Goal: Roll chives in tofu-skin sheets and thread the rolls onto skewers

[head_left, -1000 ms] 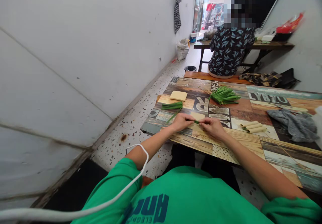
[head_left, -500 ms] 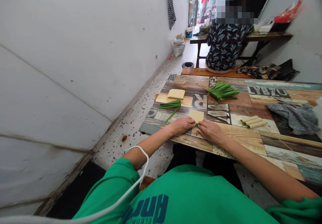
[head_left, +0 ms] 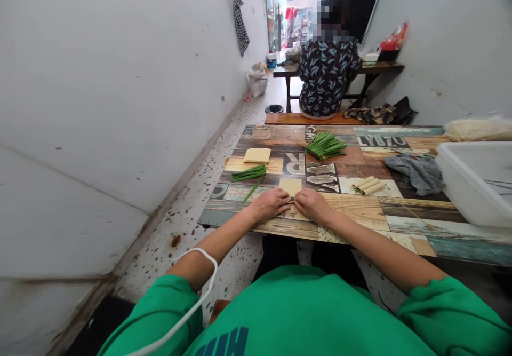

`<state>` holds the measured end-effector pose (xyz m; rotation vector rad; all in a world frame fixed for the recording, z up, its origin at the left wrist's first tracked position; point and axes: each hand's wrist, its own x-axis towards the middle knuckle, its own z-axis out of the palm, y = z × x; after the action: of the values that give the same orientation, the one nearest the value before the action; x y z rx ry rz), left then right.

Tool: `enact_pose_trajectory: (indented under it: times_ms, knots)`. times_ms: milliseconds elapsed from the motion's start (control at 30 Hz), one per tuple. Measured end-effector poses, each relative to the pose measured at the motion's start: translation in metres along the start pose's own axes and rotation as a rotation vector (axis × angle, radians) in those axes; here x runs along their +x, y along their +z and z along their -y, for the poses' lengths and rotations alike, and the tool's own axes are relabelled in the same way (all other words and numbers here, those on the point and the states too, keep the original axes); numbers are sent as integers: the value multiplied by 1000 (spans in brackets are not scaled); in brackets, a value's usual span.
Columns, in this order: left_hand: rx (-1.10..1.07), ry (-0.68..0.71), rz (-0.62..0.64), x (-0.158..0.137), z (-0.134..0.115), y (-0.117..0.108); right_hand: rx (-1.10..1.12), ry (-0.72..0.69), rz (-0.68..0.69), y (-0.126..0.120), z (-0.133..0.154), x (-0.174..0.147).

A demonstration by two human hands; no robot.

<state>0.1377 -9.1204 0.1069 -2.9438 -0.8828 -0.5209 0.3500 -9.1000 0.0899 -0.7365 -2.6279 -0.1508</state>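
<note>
Now, right at the centre of the frame, just below the middle, a square pale-yellow sheet point(head_left: 290, 186) is laid flat on the patterned table point(head_left: 352, 206), and a short bit of green stalk point(head_left: 292, 199) is seen at its near edge. That edge is covered from both sides: by the left hand point(head_left: 271, 205) and by the right hand point(head_left: 311, 205), set close together with only a narrow gap between. The fingers of both are curled down there; whether anything is pinched cannot be told. To the left of centre, a small green bundle point(head_left: 248, 173) is spotted, one loose stalk point(head_left: 253, 189) slanted below it, and a sheet stack point(head_left: 257, 155) is placed just above. Above and right of centre, a larger green bundle point(head_left: 326, 145) is fanned out. Farther right, pale rolls point(head_left: 368, 185) are lined up side by side, followed by a crumpled grey cloth point(head_left: 418, 173) and, at the right edge, a white tub point(head_left: 460, 190). At the upper right, a bench point(head_left: 288, 118) is occupied by a person in a leaf-patterned shirt point(head_left: 328, 78).
</note>
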Motion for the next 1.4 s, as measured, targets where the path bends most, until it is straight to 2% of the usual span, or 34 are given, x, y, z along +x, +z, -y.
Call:
enact_pose_trajectory:
  times_ms: [233,367,600,767,900,1000,1200,1400]
  knots:
    - [-53,-80,-60,2,-2,5,147,58,-31,1,-2,-2]
    - [-121,-87,-45,1,-6,-1,140,29,-33,-4,0,-3]
    - [-204,-221,-121,-7,-6,5,190,-41,-35,-10,-6,-5]
    - [-151,-376,-278,-18,-8,11,215,-55,-14,-8,-12,-5]
    - [-134,-398,-339,-25,-13,11,198,-59,-3,-10,-13,-3]
    - [-83,-391,-324,-23,-17,12,164,-51,31,-13,-11,0]
    - [-2,-381,-182,-9,-15,12,74,-21,93,-16,-5,3]
    - [-75,-389,-72,-5,-8,3,165,-44,65,-18,-12,0]
